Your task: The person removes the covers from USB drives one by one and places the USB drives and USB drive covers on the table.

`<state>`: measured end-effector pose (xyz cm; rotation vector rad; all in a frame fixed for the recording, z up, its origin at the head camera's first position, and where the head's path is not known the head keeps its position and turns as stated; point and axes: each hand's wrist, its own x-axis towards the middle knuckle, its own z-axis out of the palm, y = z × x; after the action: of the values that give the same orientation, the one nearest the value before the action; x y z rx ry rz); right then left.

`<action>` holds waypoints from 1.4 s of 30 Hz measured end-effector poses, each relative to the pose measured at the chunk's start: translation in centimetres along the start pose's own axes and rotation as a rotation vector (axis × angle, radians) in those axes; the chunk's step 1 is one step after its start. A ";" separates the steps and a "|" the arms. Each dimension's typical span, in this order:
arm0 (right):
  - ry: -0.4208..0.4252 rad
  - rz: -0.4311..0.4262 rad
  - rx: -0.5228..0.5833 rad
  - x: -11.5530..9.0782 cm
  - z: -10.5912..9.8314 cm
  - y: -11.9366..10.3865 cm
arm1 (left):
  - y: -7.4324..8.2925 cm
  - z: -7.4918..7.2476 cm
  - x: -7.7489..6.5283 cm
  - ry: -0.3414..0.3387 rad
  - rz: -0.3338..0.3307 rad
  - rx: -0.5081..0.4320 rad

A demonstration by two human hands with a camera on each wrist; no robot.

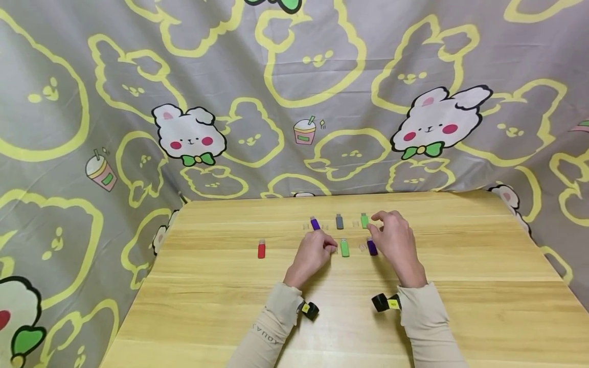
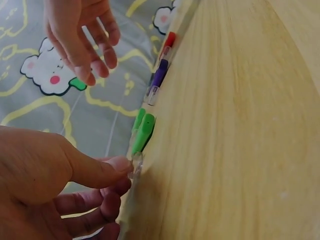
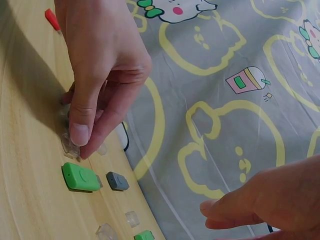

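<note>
In the head view my left hand (image 1: pixel 310 253) is low over the table, left of a green USB stick (image 1: pixel 344 248). Its thumb and fingertip pinch a small clear cap (image 2: pixel 136 165) beside that stick, plainer in the wrist views. My right hand (image 1: pixel 393 240) hovers at the right with loosely bent fingers and nothing visible between them. Nearest to it are another green USB stick (image 1: pixel 364 221) behind and a purple USB stick (image 1: pixel 371 247) in front. A grey USB stick (image 1: pixel 339 222) and a second purple one (image 1: pixel 315 223) lie in the back row.
A red USB stick (image 1: pixel 261 249) lies at the left. Another red stick (image 2: pixel 170 40) shows beyond the purple one in the left wrist view. Loose clear caps (image 1: pixel 356 224) lie among the sticks on the wooden table (image 1: pixel 207 306). A patterned curtain (image 1: pixel 285 153) stands behind.
</note>
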<state>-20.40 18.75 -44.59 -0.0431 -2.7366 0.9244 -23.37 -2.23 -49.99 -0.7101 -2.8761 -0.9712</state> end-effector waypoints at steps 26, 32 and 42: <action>0.053 -0.191 0.204 0.7 3.3 -0.7 | -3.3 -9.3 -0.8 0.493 -0.063 -0.522; -0.002 -0.278 0.230 1.3 5.1 -3.0 | -4.7 -12.0 -1.7 0.596 -0.145 -0.595; -0.090 -0.421 0.252 1.2 9.2 -8.1 | -5.6 -15.8 -4.0 0.668 -0.164 -0.603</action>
<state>-23.45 6.93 -46.52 0.6070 -2.5301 1.1484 -24.03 -16.97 -41.13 -0.0951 -2.0803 -1.7240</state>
